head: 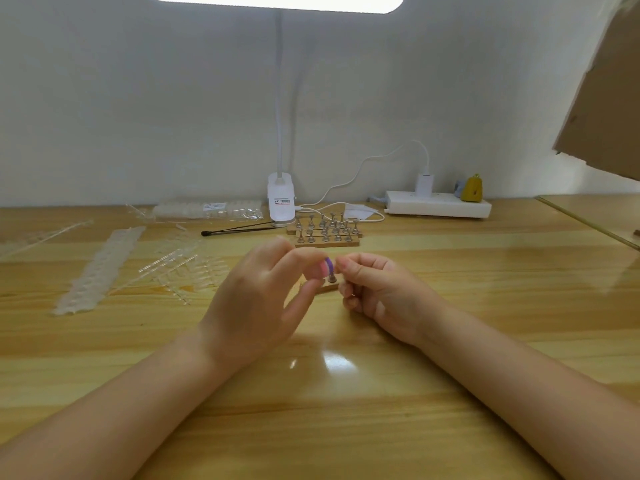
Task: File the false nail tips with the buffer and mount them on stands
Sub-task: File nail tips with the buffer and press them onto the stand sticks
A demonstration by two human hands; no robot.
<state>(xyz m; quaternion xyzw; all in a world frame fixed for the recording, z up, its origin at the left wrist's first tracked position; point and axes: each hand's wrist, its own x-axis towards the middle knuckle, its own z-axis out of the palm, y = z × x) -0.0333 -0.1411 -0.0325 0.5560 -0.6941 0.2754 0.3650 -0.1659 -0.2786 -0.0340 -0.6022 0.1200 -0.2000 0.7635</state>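
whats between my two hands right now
In the head view, a small pink-and-purple buffer sits between the left hand and the right hand. Just below it a metal stand on a wooden base shows in the gap.

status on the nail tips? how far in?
Early. Done: nothing visibly mounted; the stands at the back look bare. In hand: left hand holds the buffer against something pinched by the right hand, above one stand. Left: strips of nail tips.

Bare table (485, 306) rightward — nail strips (100, 268) left
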